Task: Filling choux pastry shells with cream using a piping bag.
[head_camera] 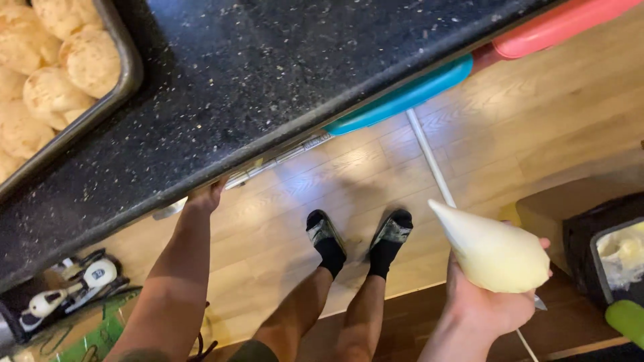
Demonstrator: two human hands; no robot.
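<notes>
My right hand [484, 303] holds a full piping bag [493, 251] of pale cream, its tip pointing up and left, low at the right over the wooden floor. My left hand [204, 196] reaches up under the edge of the black speckled counter [255, 80]; its fingers are hidden behind the edge, near a metal drawer handle [268, 164]. A dark baking tray [114, 87] with several round pale buns [90, 60] sits on the counter at the upper left. My legs and black-socked feet stand between my hands.
A teal tray [402, 97] and a coral tray [557, 27] stick out under the counter edge. A white pole [429, 157] crosses the floor. A black bin [604, 248] with a pale liner stands at the right, and cables with gadgets [67, 295] lie at the lower left.
</notes>
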